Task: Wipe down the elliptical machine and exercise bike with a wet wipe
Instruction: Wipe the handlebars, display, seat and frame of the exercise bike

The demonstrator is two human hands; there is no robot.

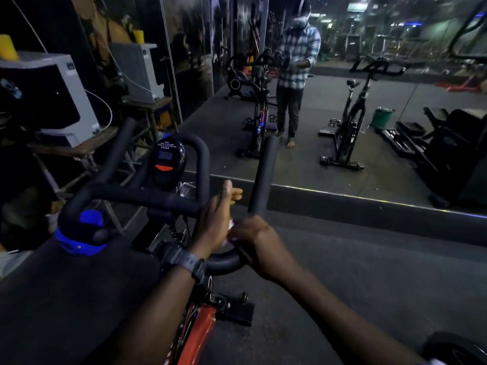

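The right hand (259,245) is curled around the curved black foam-padded handlebar (224,260) of the exercise bike, pinching a small white wet wipe (229,227) against the bar; only a scrap of the wipe shows between the two hands. The left hand (214,223), with a dark wristwatch (184,260) on its wrist, rests on the same bar just beside the right, its fingers straight and pointing forward, touching the wipe. Ahead, between the bar's upright horns, sits the black oval console with a small screen and an orange button (166,162). Below the hands, the bike's orange-red frame (195,335) slopes down to the dark rubber floor (342,259). Beyond is a wall mirror (342,101).
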